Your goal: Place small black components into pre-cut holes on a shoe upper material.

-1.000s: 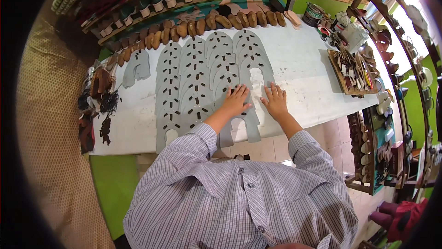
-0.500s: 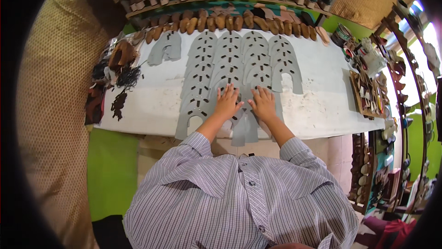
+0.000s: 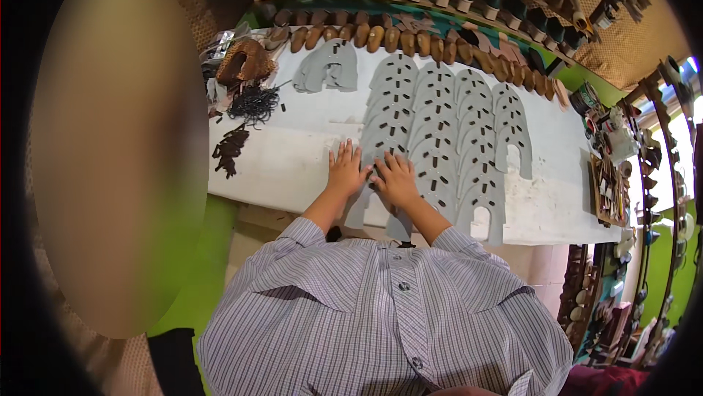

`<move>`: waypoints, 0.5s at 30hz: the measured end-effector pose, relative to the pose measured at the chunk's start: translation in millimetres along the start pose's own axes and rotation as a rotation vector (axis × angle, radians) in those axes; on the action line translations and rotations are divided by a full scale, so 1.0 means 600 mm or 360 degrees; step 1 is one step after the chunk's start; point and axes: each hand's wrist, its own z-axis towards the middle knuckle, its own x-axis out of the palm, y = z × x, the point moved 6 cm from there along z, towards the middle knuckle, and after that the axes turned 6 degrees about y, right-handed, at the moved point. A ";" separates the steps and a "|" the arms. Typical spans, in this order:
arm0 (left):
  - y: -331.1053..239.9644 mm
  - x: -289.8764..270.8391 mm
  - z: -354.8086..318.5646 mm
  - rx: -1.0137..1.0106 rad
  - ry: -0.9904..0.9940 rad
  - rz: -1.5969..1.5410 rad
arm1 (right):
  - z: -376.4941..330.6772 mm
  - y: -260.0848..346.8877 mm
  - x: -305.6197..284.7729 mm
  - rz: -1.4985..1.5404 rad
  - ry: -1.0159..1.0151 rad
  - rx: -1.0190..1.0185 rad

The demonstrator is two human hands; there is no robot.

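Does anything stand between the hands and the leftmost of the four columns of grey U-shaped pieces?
Nothing visible does. The right hand lies over the near end of that column of grey U-shaped pieces, and the left hand is at its left edge.

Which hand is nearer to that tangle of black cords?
Left. The left hand is right of the black cords and closer to the person; the right hand is farther right, over grey pieces.
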 end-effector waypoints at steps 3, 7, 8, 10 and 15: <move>0.074 -0.007 0.000 -0.0058 0.0048 0.0024 | 0.036 0.045 0.023 -0.0035 0.0026 0.0006; 0.144 -0.029 0.001 -0.0032 0.0029 -0.0011 | 0.079 0.093 0.045 -0.0039 0.0066 -0.0006; 0.159 -0.035 0.000 -0.0034 0.0036 -0.0016 | 0.089 0.106 0.047 -0.0046 0.0064 -0.0024; 0.183 -0.049 -0.003 0.0008 -0.0002 0.0005 | 0.111 0.130 0.056 -0.0050 0.0121 0.0002; 0.233 -0.072 -0.002 0.0077 0.0020 -0.0015 | 0.153 0.157 0.080 -0.0041 0.0108 0.0079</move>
